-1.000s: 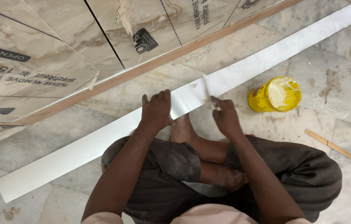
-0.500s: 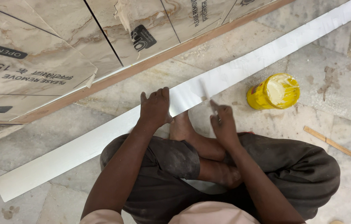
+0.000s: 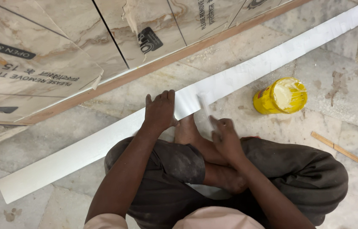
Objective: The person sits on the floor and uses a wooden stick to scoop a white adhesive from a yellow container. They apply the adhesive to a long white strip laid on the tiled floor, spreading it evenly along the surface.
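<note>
Pressed flat with fingers together, the left hand (image 3: 160, 111) holds down the long white strip (image 3: 81, 148) lying slantwise on the stone floor (image 3: 335, 55). Pinched shut, the right hand (image 3: 225, 138) grips a thin pale piece (image 3: 205, 111) whose far end is blurred, so what it is cannot be told. That strip runs past the top right corner, plain and matte. Just beyond it an open yellow can (image 3: 280, 96) stands near a wooden panel (image 3: 60, 55).
</note>
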